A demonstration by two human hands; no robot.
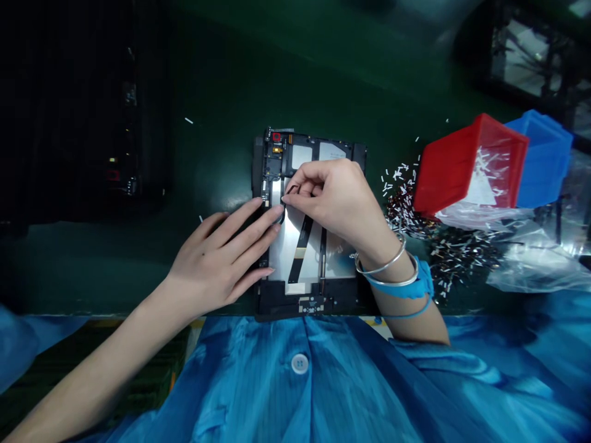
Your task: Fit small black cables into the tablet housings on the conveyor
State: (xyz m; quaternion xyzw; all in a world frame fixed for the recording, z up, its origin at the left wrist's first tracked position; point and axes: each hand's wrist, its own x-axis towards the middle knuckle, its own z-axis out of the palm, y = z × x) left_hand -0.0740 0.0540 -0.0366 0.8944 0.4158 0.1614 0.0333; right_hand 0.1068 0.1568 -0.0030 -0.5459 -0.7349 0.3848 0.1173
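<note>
An opened tablet lies on the green work surface, its silver inner plate, circuit board and black flat cable exposed. My left hand rests palm down with fingers spread, the fingertips touching the tablet's left side near the board. Over the upper middle of the tablet, my right hand is closed in a pinch at the board's edge. A thin black cable shows at its fingertips; the exact grip is partly hidden by the fingers.
A red bin and a blue bin stand at the right, with a clear plastic bag. Small white and dark strips lie heaped beside them. Dark devices occupy the left side.
</note>
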